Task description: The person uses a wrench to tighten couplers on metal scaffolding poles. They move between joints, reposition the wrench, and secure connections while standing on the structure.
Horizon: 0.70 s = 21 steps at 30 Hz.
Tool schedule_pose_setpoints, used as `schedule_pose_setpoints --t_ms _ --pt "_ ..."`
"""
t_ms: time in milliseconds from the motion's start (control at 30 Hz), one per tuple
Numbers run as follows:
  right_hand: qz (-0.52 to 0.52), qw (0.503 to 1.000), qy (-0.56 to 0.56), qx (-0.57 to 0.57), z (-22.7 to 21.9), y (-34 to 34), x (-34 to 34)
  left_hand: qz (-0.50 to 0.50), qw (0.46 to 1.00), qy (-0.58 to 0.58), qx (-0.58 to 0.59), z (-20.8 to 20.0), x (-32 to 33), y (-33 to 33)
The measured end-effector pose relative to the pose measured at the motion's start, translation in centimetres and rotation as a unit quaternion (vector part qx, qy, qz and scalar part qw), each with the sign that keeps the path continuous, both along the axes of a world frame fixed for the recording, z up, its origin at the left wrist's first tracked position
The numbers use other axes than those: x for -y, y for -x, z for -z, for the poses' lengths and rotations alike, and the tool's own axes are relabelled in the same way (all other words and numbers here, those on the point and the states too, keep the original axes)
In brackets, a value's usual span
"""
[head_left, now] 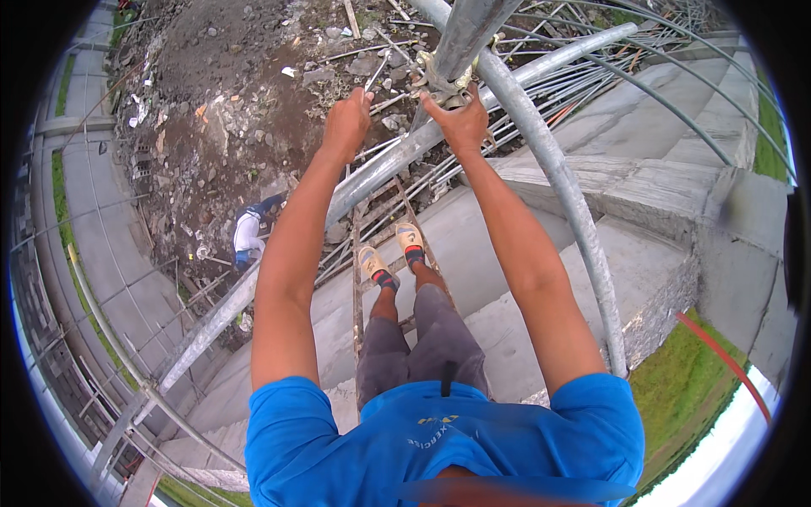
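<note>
My left hand (348, 122) is closed around a thin metal rod-like tool (378, 73), which points up and away from the fist; its far end is too small to make out. Beside it, my right hand (460, 120) grips a scaffold clamp (439, 76) where several grey pipes meet. The thumb lies on the clamp's left side and the fingers curl round its right. A thick pipe (466, 38) rises from this joint. Below the hands a long pipe (397, 158) runs diagonally, and another pipe (549, 148) comes down to the right.
My feet stand on a narrow ladder (358, 291) high above the ground. A concrete ledge (625, 279) lies to the right, with loose pipes (591, 80) beyond. Rubble and soil (228, 51) cover the ground ahead. Down at the left another person (249, 230) bends over.
</note>
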State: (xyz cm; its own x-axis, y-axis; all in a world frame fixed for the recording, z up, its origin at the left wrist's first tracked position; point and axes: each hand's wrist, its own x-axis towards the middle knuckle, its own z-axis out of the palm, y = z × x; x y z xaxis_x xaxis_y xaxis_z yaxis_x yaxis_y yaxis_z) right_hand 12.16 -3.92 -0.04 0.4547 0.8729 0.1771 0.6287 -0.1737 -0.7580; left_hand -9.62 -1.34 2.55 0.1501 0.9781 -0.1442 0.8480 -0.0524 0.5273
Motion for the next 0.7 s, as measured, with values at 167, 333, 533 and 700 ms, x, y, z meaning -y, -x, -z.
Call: schedule_pose_setpoints --t_ms 167,333,533,700 --pt "0.005 1.0 0.022 -0.013 0.1 -0.1 0.2 0.084 0.993 0.049 -0.071 -5.7 -0.1 0.1" --pt "0.006 1.0 0.005 -0.018 0.1 0.0 0.1 0.211 0.963 0.028 -0.168 -9.4 -1.2 0.5" --pt "0.009 1.0 0.021 -0.019 -0.1 0.1 0.2 0.314 0.902 0.092 -0.282 -12.1 -6.1 -2.9" --pt "0.011 1.0 0.014 -0.016 0.1 0.2 0.1 0.334 0.886 0.067 -0.315 -11.1 -7.4 -2.9"
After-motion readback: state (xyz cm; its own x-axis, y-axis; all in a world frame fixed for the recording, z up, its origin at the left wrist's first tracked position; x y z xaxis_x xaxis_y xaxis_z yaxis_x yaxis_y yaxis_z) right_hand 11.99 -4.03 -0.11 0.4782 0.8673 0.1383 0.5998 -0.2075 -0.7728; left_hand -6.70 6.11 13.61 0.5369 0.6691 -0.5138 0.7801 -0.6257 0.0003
